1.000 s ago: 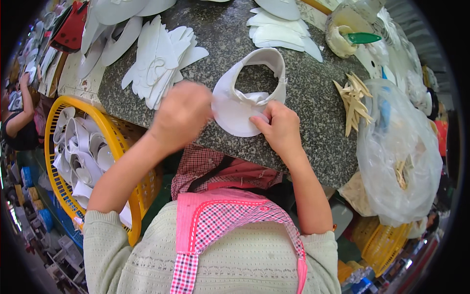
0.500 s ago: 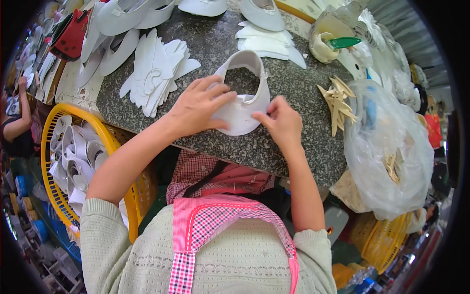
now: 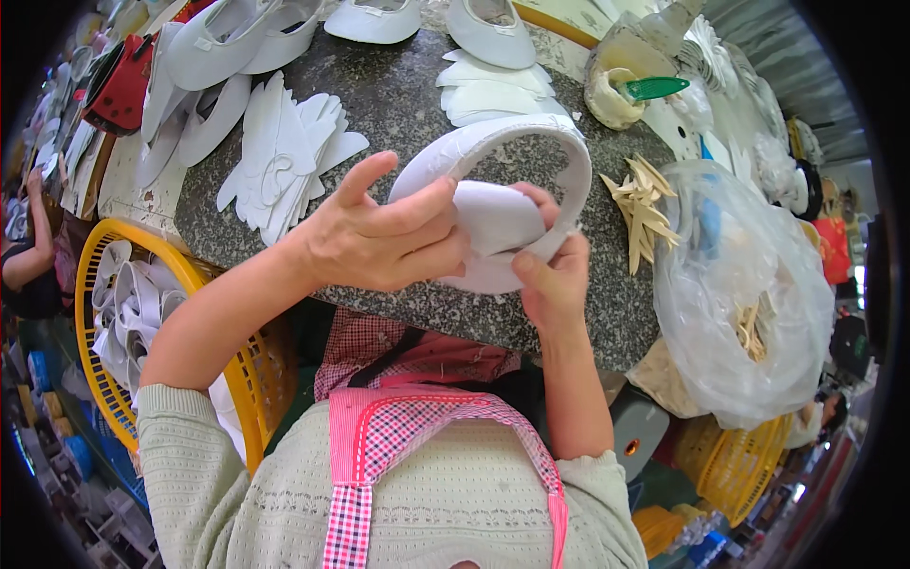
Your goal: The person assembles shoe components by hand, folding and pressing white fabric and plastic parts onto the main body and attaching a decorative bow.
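Note:
Over the near edge of the dark speckled worktop (image 3: pixel 398 85), I hold a white shoe upper (image 3: pixel 498 216) up and tilted, its open rim facing up. My left hand (image 3: pixel 389 237) grips its left side, the index finger raised and the other fingers curled against the white material. Some of those fingertips are hidden behind it. On the right, my right hand (image 3: pixel 557 284) pinches the lower edge, the thumb in front and a finger reaching inside the opening.
Flat white cut pieces (image 3: pixel 284 156) lie fanned at left, and another white stack (image 3: pixel 498 87) lies beyond the upper. Several white shoes (image 3: pixel 374 21) line the back. At right are a tub with a green-handled tool (image 3: pixel 656 88), pale wooden sticks (image 3: pixel 640 213) and a plastic bag (image 3: pixel 730 351). A yellow basket (image 3: pixel 251 417) stands left.
The upper has been lifted off the worktop, moved slightly right and tilted. My left hand has shifted to its left side, and my right hand has moved down to its lower edge.

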`<state>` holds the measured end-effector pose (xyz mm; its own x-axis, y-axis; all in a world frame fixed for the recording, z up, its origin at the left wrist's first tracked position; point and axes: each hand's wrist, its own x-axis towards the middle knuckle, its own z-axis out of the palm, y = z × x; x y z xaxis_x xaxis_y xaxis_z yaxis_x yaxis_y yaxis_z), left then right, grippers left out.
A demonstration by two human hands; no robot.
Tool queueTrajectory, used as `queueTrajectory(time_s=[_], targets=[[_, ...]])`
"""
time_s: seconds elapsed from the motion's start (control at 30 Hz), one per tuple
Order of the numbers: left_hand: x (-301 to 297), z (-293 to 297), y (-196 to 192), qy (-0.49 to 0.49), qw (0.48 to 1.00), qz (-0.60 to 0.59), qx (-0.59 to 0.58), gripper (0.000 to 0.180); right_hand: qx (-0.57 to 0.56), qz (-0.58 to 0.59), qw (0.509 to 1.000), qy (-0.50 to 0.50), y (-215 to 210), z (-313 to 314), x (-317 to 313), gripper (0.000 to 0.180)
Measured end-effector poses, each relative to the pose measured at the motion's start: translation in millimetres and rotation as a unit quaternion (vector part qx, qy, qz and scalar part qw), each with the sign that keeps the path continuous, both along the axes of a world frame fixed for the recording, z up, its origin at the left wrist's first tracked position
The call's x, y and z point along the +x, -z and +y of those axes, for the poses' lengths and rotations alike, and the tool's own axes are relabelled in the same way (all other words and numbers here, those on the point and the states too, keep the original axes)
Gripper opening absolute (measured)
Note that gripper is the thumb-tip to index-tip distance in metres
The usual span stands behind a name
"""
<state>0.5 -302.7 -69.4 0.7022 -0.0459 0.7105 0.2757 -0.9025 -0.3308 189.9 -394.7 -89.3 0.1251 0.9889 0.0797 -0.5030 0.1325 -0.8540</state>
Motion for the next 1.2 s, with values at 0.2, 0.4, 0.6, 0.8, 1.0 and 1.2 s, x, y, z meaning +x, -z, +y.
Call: queueTrajectory(time_s=[0.2,0.4,0.6,0.8,1.0,1.2], targets=[[8,9,2,-0.063,0.975,0.175,-0.123,0.033,0.18,-0.257,0.926,0.211,4,11,7,0.029],[16,6,-17,-0.02,0.943,0.203,-0.264,0.038,0.03,-0.013,0.997,0.064,-8,17,13,0.032],[9,15,-16,-0.048,0.948,0.184,-0.255,0.054,0.069,-0.181,0.981,-0.006,-10,19,8,0.039],[3,20,-29,-0.016,0.962,0.114,-0.247,0.053,0.016,-0.287,0.955,0.075,-23,15,21,0.028],[-4,14,-38,0.007,0.973,0.083,-0.213,0.046,0.068,-0.384,0.912,0.128,-31,16,23,0.028],[-3,2,-71,0.008,0.932,0.144,-0.331,0.027,-0.016,-0.16,0.982,0.099,-15,17,18,0.03]])
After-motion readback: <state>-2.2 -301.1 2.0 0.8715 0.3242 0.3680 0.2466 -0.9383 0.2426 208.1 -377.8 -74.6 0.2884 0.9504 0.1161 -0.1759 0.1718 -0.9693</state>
